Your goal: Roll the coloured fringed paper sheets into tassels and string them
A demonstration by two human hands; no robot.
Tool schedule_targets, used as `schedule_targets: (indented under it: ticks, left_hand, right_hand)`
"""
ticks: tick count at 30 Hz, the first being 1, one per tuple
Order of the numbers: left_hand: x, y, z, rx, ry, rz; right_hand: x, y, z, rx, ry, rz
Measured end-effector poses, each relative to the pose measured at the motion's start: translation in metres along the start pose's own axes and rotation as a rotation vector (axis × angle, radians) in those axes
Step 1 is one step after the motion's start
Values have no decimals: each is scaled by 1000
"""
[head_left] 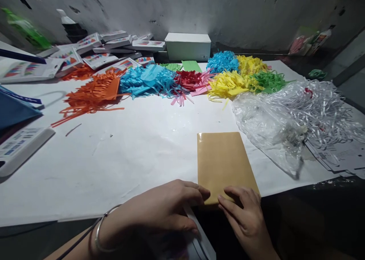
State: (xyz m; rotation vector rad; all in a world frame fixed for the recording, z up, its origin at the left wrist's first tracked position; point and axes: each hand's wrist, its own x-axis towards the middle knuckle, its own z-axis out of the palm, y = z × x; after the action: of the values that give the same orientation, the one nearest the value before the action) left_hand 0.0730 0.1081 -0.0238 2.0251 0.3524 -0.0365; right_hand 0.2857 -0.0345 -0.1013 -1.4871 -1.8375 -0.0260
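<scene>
A flat brown paper packet, like an envelope, lies at the table's front edge, its upper left corner shiny. My left hand, with a silver bangle at the wrist, is closed around the end of a white printed box below the table edge; its fingertips reach the packet's lower left corner. The box's lower part is dark and partly cut off. My right hand has its fingers bent at the packet's near edge, thumb and forefinger closing on it.
Fringed paper bundles in orange, light blue, red and yellow line the back. Printed boxes pile up behind them, beside a pale carton. Clear plastic and white ribbons lie right.
</scene>
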Motion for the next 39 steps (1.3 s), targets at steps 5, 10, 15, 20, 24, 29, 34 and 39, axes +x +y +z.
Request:
schedule_targets:
  ticks: [5, 10, 15, 20, 24, 29, 34, 39]
  left_hand:
    - [1, 1, -1, -7, 10, 6]
    - [1, 1, -1, 4, -10, 5]
    - [1, 1, 1, 0, 9, 16]
    - [0, 0, 1, -16, 7, 25]
    - [0, 1, 0, -18, 17, 30]
    - [0, 1, 1, -7, 18, 19]
    - [0, 1, 2, -17, 42, 38]
    - [1, 2, -1, -3, -15, -16]
  right_hand:
    - [6, -2, 0, 89, 34, -19]
    - [11, -10, 1, 128, 54, 57]
    - [11, -15, 4, 138, 43, 108]
    - [4, -11, 7, 142, 6, 110]
    - [2, -8, 6, 154, -17, 97]
    - [2, -7, 6, 94, 2, 23]
    - [1, -10, 8, 83, 60, -66]
    - [-2, -11, 11, 62, 95, -87]
